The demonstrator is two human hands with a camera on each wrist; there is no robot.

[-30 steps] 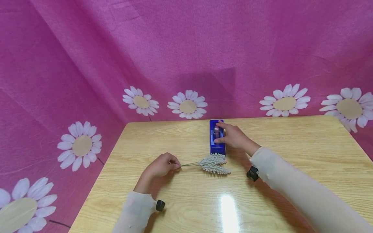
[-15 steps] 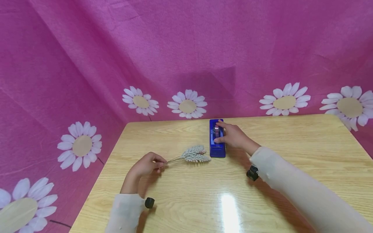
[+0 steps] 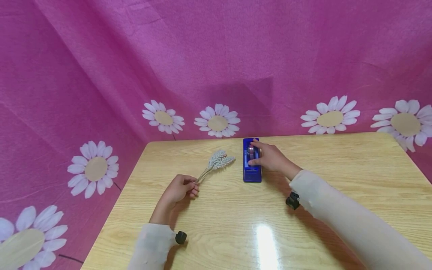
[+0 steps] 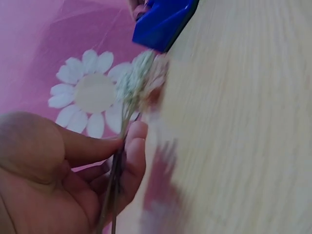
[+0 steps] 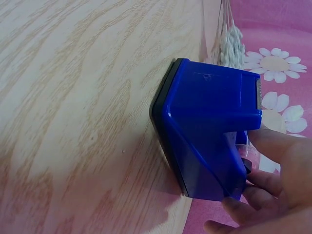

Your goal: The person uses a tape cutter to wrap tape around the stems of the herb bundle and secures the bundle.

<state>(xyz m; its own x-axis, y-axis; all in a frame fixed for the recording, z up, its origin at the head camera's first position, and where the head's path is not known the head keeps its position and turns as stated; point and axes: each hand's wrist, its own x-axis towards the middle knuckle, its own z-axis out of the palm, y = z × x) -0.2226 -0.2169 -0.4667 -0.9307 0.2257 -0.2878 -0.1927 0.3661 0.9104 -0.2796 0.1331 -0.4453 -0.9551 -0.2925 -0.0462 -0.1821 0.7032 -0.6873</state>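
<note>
My left hand [image 3: 179, 188] pinches the thin stems of a small bunch of pale grey-green artificial wheat sprigs [image 3: 220, 161] between thumb and fingers. Their heads point away and to the right, a short gap left of the blue tape dispenser [image 3: 252, 176]. In the left wrist view, the stems [image 4: 117, 170] cross the fingers and their lower ends run down past the palm. My right hand [image 3: 272, 158] holds the dispenser at its tape roll [image 3: 251, 150], thumb on the near side and fingers on the far side. The dispenser's dark base [image 5: 163, 105] sits on the table.
The light wooden table [image 3: 320, 165] ends at the back against a magenta curtain [image 3: 189, 56] printed with white daisies. Light glares off the table's near part. A small black device [image 3: 181, 237] is at the left wrist, another black device [image 3: 292, 201] at the right.
My left hand has drawn the wheat sprigs leftward from the dispenser's near end, then swung their heads away toward the back. My right hand stays on the tape dispenser.
</note>
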